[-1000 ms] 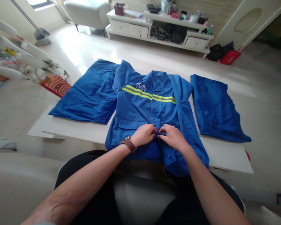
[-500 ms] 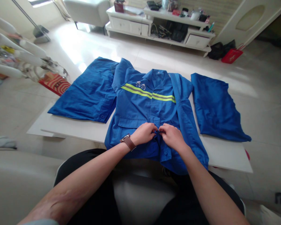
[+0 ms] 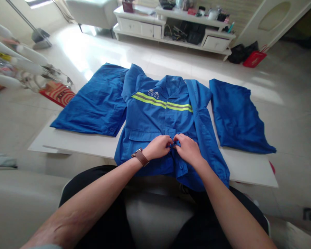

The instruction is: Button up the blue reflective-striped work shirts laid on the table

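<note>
A blue work jacket (image 3: 151,116) with a yellow and grey reflective stripe across the chest lies face up in front of me, collar away from me. Its lower hem hangs over the table's near edge. My left hand (image 3: 161,146), below a brown-strapped wristwatch (image 3: 140,157), pinches the front placket near the waist. Opposite it, my right hand (image 3: 187,147) has thumb and fingers closed on the same placket. The fingertips almost meet, and whatever small fastening lies between them is hidden. Below them a button (image 3: 181,167) shows on the loose front corner.
Folded blue cloth (image 3: 93,100) lies left of the jacket, and another blue piece (image 3: 241,117) lies to the right. All rest on a white table (image 3: 248,169). A red patterned bag (image 3: 57,93) hangs at the left. A white cabinet (image 3: 137,28) stands behind.
The view has shifted slightly. Both hands stay at the same spot on the placket; the right fingers have shifted a little, with the thumb now showing more apart from the index finger.
</note>
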